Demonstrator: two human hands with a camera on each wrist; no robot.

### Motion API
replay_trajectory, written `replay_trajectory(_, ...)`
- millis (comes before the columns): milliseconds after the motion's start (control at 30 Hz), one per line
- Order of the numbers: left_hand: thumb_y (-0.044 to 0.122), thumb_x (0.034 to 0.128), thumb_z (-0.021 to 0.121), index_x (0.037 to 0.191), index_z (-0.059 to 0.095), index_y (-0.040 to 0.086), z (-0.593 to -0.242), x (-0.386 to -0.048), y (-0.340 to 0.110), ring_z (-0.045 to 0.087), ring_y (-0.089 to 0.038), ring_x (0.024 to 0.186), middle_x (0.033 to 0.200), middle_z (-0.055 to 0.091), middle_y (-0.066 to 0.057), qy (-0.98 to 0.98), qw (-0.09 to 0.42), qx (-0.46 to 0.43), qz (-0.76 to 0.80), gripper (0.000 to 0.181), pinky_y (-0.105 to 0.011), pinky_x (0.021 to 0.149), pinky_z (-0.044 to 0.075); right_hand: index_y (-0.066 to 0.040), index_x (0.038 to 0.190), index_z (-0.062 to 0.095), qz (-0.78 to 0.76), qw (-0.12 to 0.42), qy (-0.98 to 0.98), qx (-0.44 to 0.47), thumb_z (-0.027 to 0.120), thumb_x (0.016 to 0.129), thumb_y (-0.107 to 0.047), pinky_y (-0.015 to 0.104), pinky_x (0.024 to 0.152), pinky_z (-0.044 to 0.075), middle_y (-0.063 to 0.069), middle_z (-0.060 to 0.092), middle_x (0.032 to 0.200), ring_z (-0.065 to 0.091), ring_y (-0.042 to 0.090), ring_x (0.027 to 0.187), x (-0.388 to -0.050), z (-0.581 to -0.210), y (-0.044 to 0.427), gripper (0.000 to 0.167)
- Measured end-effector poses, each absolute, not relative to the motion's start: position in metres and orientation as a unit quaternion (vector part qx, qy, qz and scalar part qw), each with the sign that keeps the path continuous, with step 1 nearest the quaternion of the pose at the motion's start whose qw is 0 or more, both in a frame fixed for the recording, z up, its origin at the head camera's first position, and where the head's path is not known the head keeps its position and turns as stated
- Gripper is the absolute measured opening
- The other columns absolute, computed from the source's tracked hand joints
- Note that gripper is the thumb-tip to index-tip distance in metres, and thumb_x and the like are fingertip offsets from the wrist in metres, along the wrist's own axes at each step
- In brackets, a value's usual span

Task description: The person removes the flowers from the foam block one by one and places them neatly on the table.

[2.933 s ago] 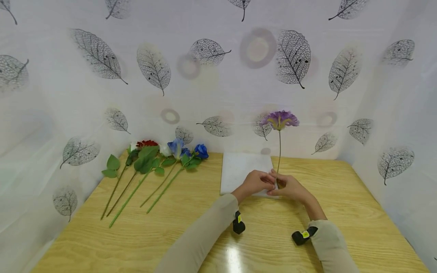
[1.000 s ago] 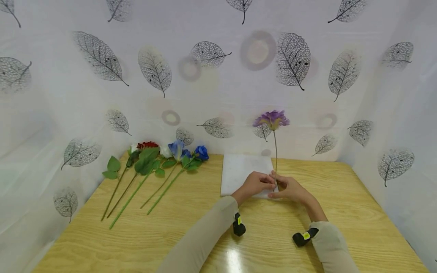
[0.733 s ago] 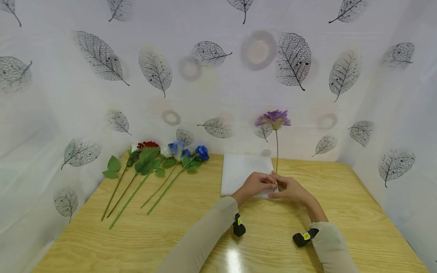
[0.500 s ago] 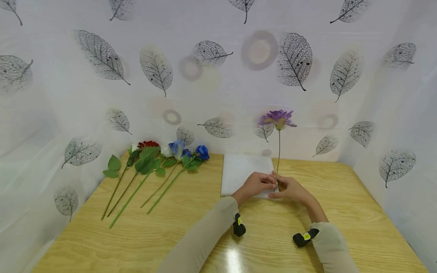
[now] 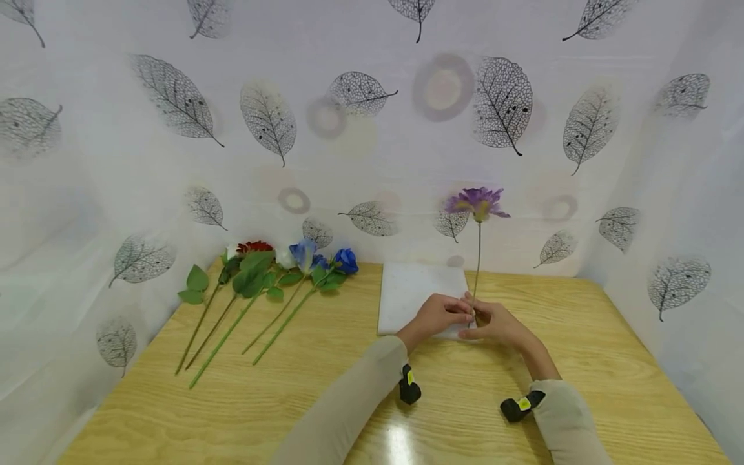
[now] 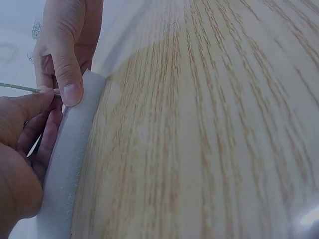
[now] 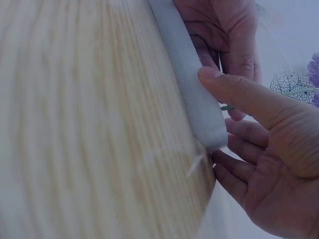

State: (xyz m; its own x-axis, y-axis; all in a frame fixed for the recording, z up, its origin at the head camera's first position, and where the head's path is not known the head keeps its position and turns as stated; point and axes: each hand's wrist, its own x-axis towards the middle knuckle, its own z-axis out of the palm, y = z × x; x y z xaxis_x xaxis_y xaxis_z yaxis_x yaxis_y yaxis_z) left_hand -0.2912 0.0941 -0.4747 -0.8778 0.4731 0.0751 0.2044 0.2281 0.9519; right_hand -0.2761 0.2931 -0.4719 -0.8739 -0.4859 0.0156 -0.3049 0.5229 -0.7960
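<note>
A purple artificial flower stands nearly upright above the right front corner of a white foam board. My left hand pinches its thin stem low down, between thumb and fingers. In the left wrist view, the stem's lower end meets the foam close to the right thumb. My right hand grips the board's corner, its thumb on the front edge and its fingers round the side, as the right wrist view shows. Whether the stem's tip is inside the foam cannot be told.
Several artificial flowers lie on the left of the wooden table: a blue rose, a light blue flower, a red flower and white ones, their stems pointing towards me. A leaf-printed curtain surrounds the table's back and sides.
The purple flower's head leaned left by about a second ago, then swung back right. Both hands have stayed almost in the same place.
</note>
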Motion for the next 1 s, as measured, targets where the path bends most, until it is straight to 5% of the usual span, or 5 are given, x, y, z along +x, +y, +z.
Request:
replay_trajectory(467, 0.012, 0.0918, 0.076, 0.102, 0.081, 0.001, -0.474, -0.290, 0.094, 0.070, -0.001, 0.088, 0.103, 0.079, -0.010, 0.771, 0.101, 0.222, 0.588, 0.016, -0.013, 0.076, 0.055, 0.008, 0.154, 0.032, -0.433, 0.108, 0.866, -0.225, 0.082, 0.088, -0.024, 0.002, 0.100, 0.034, 0.028, 0.023, 0.163, 0.027, 0.046, 0.149, -0.276, -0.472, 0.294, 0.088)
replay_trajectory(733, 0.013, 0.0921, 0.076, 0.104, 0.081, 0.003, -0.468, -0.287, 0.093, 0.067, 0.001, 0.084, 0.103, 0.080, -0.007, 0.792, 0.062, 0.243, 0.557, 0.016, -0.014, 0.076, 0.054, 0.002, 0.152, 0.041, -0.414, 0.101, 0.877, -0.220, 0.082, 0.088, -0.025, 0.052, 0.114, 0.036, 0.025, 0.025, 0.162, 0.030, 0.046, 0.148, -0.275, -0.471, 0.294, 0.081)
replay_trajectory(1000, 0.013, 0.0931, 0.075, 0.109, 0.080, 0.004, -0.466, -0.287, 0.090, 0.070, -0.003, 0.087, 0.104, 0.079, -0.009, 0.785, 0.056, 0.261, 0.559, 0.019, -0.014, 0.077, 0.054, 0.001, 0.152, 0.043, -0.403, 0.092, 0.884, -0.219, 0.082, 0.088, -0.026, 0.051, 0.114, 0.039, 0.024, 0.030, 0.161, 0.033, 0.045, 0.146, -0.276, -0.470, 0.293, 0.080)
